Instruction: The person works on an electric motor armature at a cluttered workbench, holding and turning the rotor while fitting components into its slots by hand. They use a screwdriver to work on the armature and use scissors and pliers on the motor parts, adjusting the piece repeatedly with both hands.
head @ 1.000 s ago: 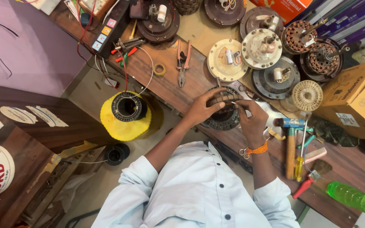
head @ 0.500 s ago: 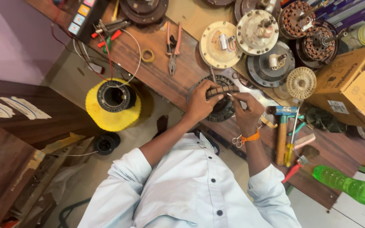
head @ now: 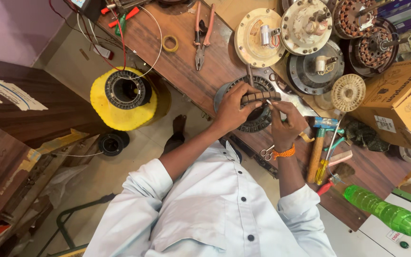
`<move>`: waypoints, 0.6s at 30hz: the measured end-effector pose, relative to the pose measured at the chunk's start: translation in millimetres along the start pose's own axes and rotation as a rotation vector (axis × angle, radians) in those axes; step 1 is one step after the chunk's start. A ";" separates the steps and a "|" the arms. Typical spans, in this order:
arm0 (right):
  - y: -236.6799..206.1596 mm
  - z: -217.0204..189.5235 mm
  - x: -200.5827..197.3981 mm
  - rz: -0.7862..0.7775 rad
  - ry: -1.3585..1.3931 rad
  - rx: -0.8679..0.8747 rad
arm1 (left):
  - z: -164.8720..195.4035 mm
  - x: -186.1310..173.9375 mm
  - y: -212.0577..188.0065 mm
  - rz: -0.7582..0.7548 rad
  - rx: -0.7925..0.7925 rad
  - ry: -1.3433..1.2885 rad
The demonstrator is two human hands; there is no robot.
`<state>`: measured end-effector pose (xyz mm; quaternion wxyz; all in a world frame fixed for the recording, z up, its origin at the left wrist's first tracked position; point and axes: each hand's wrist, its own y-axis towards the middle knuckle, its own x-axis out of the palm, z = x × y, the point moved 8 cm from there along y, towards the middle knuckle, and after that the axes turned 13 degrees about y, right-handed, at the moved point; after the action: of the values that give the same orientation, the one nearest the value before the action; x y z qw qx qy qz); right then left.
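Observation:
A dark ring-shaped motor stator [head: 258,97] stands tilted on the wooden workbench [head: 186,71]. My left hand [head: 231,108] grips its near left rim with the fingers curled over the top. My right hand [head: 286,124] pinches a thin pale strip against the stator's right side, at the slots. An orange thread band sits on my right wrist. The lower half of the stator is hidden behind my hands.
Several fan motor covers and wound rotors [head: 310,28] lie at the back of the bench. Pliers [head: 201,33] and a tape roll [head: 170,44] lie left. A hammer [head: 318,143], screwdrivers and a green bottle [head: 386,214] lie right. Cardboard boxes [head: 400,104] stand far right. A yellow stool [head: 122,97] stands on the floor.
The view has drifted, so the bench sits higher and farther right in frame. Both hands stay on the stator; the right hand's fingers have shifted slightly along its rim.

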<state>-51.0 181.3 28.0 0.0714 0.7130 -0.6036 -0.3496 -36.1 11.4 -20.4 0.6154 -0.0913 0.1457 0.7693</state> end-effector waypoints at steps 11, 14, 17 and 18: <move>32.5 -46.7 6.9 -0.370 -0.139 -0.234 | 6.4 -1.7 -1.1 0.012 0.077 -0.009; 36.0 -51.8 7.7 -0.427 -0.170 -0.217 | 10.1 -3.6 -2.1 0.038 0.095 0.011; 37.4 -55.9 9.9 -0.455 -0.188 -0.199 | 10.3 -4.7 -2.8 0.046 0.095 0.004; 37.3 -57.2 10.4 -0.456 -0.194 -0.195 | 9.3 -4.5 -2.9 0.043 0.087 -0.001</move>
<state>-47.5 143.7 85.9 0.0010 0.7836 -0.3948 -0.4797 -31.9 11.0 -10.5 0.6023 -0.0611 0.1806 0.7752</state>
